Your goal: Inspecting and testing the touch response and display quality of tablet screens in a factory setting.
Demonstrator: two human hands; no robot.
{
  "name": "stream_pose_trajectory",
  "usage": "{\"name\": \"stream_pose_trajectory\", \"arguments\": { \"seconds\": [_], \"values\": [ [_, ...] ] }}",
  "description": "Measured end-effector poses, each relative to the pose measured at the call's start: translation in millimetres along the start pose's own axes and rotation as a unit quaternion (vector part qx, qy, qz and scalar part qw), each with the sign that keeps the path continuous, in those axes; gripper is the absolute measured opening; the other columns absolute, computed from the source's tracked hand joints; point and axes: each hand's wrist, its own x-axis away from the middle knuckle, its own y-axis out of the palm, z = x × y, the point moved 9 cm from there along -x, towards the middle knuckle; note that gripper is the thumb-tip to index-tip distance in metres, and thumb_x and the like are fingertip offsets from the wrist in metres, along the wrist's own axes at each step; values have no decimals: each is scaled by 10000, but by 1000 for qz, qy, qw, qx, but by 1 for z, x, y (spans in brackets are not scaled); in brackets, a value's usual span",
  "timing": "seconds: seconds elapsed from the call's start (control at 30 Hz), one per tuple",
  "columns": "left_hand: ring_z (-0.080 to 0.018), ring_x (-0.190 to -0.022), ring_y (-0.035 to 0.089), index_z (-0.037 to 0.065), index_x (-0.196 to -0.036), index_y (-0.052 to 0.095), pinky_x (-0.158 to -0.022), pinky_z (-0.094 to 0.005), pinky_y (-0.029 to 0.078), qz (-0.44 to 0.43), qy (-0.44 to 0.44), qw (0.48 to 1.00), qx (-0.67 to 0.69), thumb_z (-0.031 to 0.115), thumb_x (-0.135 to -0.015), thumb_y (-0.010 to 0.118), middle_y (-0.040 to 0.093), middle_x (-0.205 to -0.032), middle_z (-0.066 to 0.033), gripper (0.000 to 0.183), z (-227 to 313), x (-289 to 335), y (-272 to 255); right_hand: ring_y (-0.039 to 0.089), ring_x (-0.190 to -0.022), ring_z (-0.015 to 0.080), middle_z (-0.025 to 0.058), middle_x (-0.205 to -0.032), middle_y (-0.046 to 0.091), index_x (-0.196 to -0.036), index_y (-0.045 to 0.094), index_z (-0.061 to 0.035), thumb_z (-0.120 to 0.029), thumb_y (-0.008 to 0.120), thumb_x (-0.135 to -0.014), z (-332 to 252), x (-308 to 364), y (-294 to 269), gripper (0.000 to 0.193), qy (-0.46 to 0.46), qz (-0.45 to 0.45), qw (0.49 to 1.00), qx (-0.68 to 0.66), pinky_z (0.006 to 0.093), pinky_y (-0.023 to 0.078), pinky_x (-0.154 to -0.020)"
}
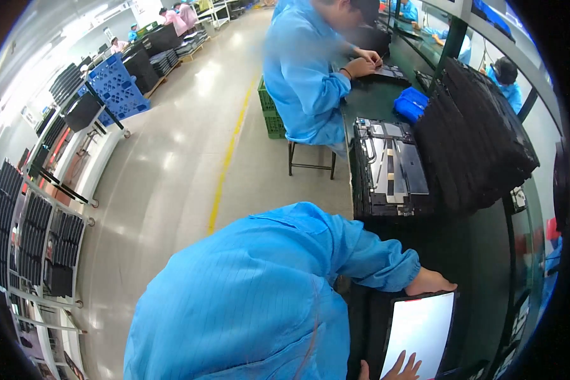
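Bright, even overhead light fills the hall, and the pale floor (171, 158) throws back broad soft glare, strongest toward the far end. The white panel (418, 332) at the near edge of the dark desk (487, 253) is nearly blown out. Shadows are faint and short. Strong fisheye bending curves the racks (38, 234) at the left, and a black rim cuts every corner. Distant figures are soft.

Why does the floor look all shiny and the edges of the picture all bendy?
In the head view, ceiling lights glare off the pale floor; the fisheye lens bends the racks near the rim, the corners go black, and the white panel looks washed out.
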Motion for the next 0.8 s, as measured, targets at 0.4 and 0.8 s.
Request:
{"name": "stream_pose_trajectory", "arguments": {
  "seconds": [0.4, 0.8],
  "values": [
    [-277, -1027, 530, 18, -1186, 455, -875, -341, 436, 123, 57, 989, -60, 455, -901, 332, 505, -1169, -176, 537, 24, 24, -19, 405, -1141, 342, 123, -1021, 600, -713, 496, -58, -197, 450, -865, 33, 41, 3, 211, 137, 197, 966, -98, 544, 186, -996],
    [-246, -928, 577, -14, -1136, 489, -824, -292, 434, 144, 62, 987, -24, 417, -889, 412, 535, -1144, -165, 503, 15, 7, -25, 445, -1102, 317, 107, -930, 631, -888, 630, 14, -159, 328, -886, 46, 60, 9, 348, 158, 151, 975, -33, 496, 171, -1005]
  ]
}}
